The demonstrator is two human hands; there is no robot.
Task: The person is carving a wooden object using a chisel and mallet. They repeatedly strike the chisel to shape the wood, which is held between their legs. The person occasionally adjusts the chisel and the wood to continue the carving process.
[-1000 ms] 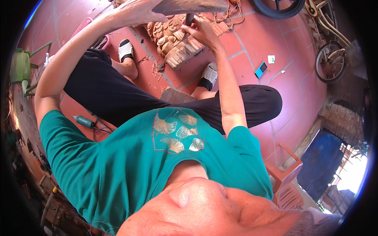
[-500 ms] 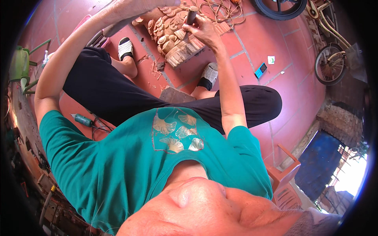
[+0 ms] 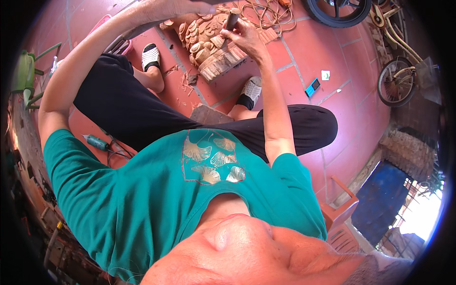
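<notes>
My right hand [image 3: 245, 38] is closed around the dark handle of a chisel [image 3: 232, 21]. The chisel's pale butt end points up, and its blade is hidden by my fingers and the work. Beneath it lies a carved wooden block [image 3: 202, 34] with rounded, scale-like relief and a stepped edge. At the top edge of the view my left hand [image 3: 178, 7] is raised, partly cut off. A dark club-like wooden piece [image 3: 137, 31] shows under that wrist, apparently gripped as a mallet; most of it is hidden. The carving sits on the floor between my feet.
Wood chips [image 3: 186, 85] are scattered on the red tiled floor near a small wood block [image 3: 192, 79]. A blue phone [image 3: 313, 88] lies to the right, a green power tool [image 3: 96, 142] to the left. An orange cord [image 3: 270, 16], wheel [image 3: 337, 19] and bicycle [image 3: 398, 81] stand beyond.
My left hand has shifted slightly, with the fingertips and the dark piece in a different position near the top edge. My right hand keeps the chisel at the same spot on the carving.
</notes>
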